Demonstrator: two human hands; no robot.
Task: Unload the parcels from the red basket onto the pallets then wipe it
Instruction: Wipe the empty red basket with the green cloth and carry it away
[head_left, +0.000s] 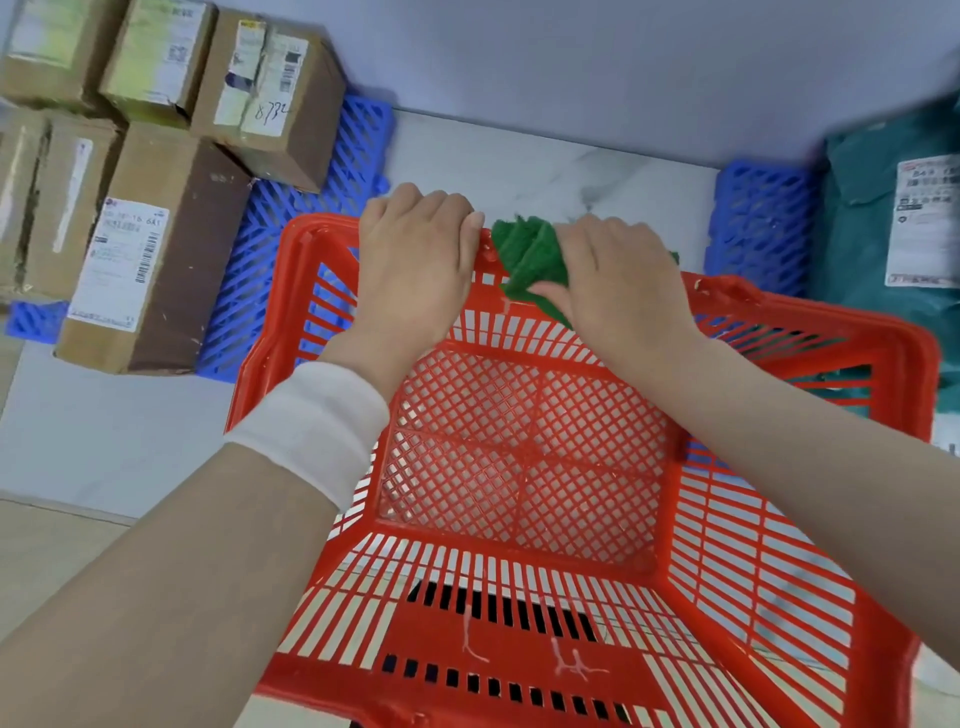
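Note:
The red basket (524, 613) fills the middle of the view, with nothing inside it. My left hand (415, 265) grips its far rim, fingers curled over the edge. My right hand (613, 275) presses a folded green cloth (524, 254) against the same far rim, fingers wrapped over the cloth. Several cardboard parcels (156, 244) lie on the blue pallet (291, 223) at the left. A dark green bagged parcel (883, 234) rests on a second blue pallet (758, 218) at the right.
A pale wall runs behind the pallets. Marbled white floor (545, 161) shows between the two pallets, beyond the basket. A white wristband (317, 415) sits on my left forearm. Beige floor lies at the lower left.

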